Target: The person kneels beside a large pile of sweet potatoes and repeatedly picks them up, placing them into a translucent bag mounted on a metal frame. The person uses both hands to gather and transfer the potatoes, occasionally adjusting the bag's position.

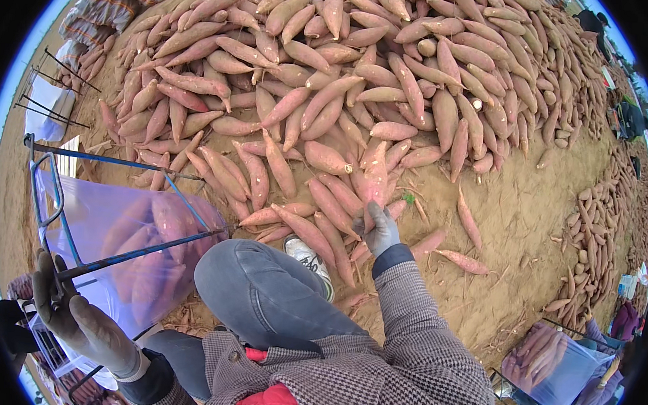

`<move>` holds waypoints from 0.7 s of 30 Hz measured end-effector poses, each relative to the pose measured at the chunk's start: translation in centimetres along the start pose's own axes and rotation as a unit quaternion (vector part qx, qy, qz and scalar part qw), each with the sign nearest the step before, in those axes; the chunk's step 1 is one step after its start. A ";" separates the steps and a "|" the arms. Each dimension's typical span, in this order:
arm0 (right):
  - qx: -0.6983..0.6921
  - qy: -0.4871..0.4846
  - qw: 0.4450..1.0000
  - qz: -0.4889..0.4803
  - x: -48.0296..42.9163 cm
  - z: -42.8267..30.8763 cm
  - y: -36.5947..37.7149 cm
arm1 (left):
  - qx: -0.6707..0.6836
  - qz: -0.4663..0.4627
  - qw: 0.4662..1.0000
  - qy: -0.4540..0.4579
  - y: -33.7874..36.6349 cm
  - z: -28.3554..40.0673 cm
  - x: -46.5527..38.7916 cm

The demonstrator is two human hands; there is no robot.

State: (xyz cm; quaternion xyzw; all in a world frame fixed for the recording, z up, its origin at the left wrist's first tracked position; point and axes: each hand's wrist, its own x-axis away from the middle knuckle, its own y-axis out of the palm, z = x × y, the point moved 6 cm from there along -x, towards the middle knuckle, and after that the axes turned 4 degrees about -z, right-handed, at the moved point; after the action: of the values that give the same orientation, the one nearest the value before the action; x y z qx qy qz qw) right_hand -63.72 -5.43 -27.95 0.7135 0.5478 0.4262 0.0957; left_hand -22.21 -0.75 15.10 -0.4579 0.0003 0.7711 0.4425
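Observation:
My right hand (380,231), in a grey work glove, grips the lower end of a reddish sweet potato (376,178) at the near edge of a large heap of sweet potatoes (332,69). My left hand (85,324), gloved too, has its fingers apart beside the corner of a blue metal bag stand (131,255). Whether its fingertips touch the bar, I cannot tell. Stretched on that stand, a translucent purple plastic bag (96,199) holds several large sweet potatoes (172,224).
Loose sweet potatoes (469,218) lie on the sandy ground (512,214), around my white shoe (307,257) too. A second pile (594,241) is at right. A person's sleeve (596,394) shows by another bagged stand (548,361). Filled sacks (99,8) stand back left.

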 end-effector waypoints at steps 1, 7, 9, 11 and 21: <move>0.098 0.013 0.995 0.001 -0.2 -0.7 -0.5 | -0.002 -0.003 1.000 0.011 0.0 0.1 0.1; 0.572 -0.044 0.810 0.123 -7.0 -11.0 -5.9 | 0.025 0.065 0.997 0.013 1.2 0.0 0.2; 0.713 -0.067 0.677 0.171 -9.2 -13.8 -6.8 | 0.022 0.081 0.996 0.030 2.1 0.3 0.4; 0.808 -0.050 0.557 0.187 -11.7 -15.3 -7.3 | 0.018 0.116 0.993 0.034 2.7 0.3 0.2; 0.952 -0.009 0.301 0.050 -19.6 -14.9 -6.3 | -0.047 0.213 0.975 0.032 4.4 -0.5 -0.1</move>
State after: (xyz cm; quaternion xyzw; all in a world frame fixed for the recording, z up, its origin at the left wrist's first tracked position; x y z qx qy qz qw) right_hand -79.48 -24.92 -32.39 0.3369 0.5341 -0.3947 -0.6674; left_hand -24.90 -3.68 13.07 -0.4920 0.0757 0.8316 0.2461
